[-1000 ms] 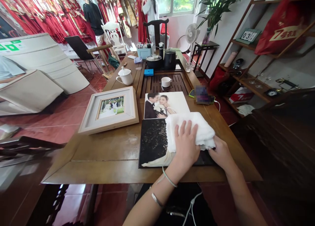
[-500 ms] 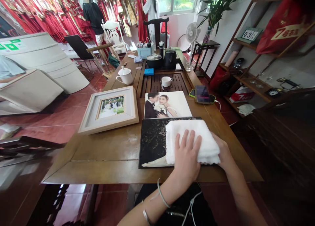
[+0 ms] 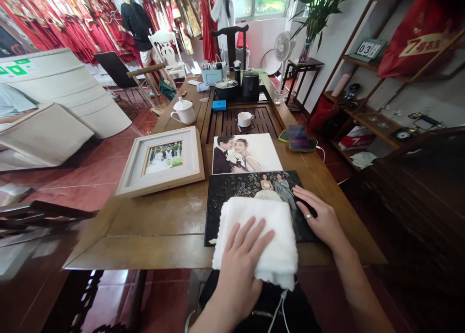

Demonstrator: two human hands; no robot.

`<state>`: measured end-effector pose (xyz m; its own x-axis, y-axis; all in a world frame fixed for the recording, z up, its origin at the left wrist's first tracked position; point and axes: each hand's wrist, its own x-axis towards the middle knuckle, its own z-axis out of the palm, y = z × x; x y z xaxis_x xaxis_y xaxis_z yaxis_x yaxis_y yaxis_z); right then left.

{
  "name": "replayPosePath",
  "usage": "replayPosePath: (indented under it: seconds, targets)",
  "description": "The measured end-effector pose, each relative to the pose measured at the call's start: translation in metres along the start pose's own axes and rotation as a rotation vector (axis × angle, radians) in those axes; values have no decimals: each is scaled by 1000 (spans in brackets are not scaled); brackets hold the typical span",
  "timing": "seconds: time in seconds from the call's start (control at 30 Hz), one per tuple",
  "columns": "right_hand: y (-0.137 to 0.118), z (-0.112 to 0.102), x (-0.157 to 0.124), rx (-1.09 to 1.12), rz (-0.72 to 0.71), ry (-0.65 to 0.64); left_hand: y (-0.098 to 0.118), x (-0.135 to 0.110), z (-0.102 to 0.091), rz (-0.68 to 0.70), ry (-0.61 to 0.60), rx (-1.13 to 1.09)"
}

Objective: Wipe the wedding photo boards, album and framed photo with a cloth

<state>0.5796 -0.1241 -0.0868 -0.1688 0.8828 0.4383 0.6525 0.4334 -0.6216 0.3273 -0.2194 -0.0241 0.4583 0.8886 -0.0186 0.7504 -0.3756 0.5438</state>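
My left hand [image 3: 243,253] lies flat, fingers spread, on a folded white towel [image 3: 271,214]. The towel covers the lower middle of a dark photo panel [image 3: 232,185] and hangs past the table's near edge. A couple in wedding clothes shows on the panel above the towel. At the panel's right side, my right hand [image 3: 321,217], with a ring, touches its surface with outstretched fingers. Just behind lies a lighter wedding photo panel [image 3: 267,151]. To the left, a wooden picture frame [image 3: 198,154] holding a smaller photo rests tilted on the wooden table [image 3: 156,231].
A lidded white mug [image 3: 185,111], a small white cup [image 3: 245,119] on a slatted tea tray and a blue box [image 3: 219,105] stand farther back. A phone [image 3: 301,139] with a cable lies at right. Shelves [image 3: 378,122] line the right; two people stand beyond the table.
My left hand has drawn the towel toward me and left, uncovering the couple on the dark panel. My right hand has left the towel's side and now rests on the panel.
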Motion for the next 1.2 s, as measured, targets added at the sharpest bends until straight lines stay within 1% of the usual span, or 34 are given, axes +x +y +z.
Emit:
replayPosePath:
  seconds: [0.1,0.2,0.37,0.53,0.6,0.7,0.8,0.9,1.07,1.2]
  targets:
    - [0,1,-1,-3,-8,2,-12,-1,-11,-60,50,32]
    - [0,0,-2,0,-7,-4,-21,6,-18,-79,82,53]
    - [-3,0,-1,-3,-4,3,-32,35,-29,-78,99,51]
    - [-3,0,0,-7,-8,8,-48,65,-42,-91,136,37]
    - [-3,0,0,-6,-9,5,-54,73,-47,-100,154,42]
    - [-2,0,-1,-4,-7,10,-57,78,-50,-95,142,64]
    - [-2,-1,0,-3,2,11,-53,74,-47,-79,132,106]
    - [-3,-1,0,1,12,9,-42,64,-38,-73,125,134]
    - [-3,-1,-1,12,10,5,-13,40,-16,-65,74,105]
    - [-2,-2,-1,17,25,-14,10,30,3,21,0,39]
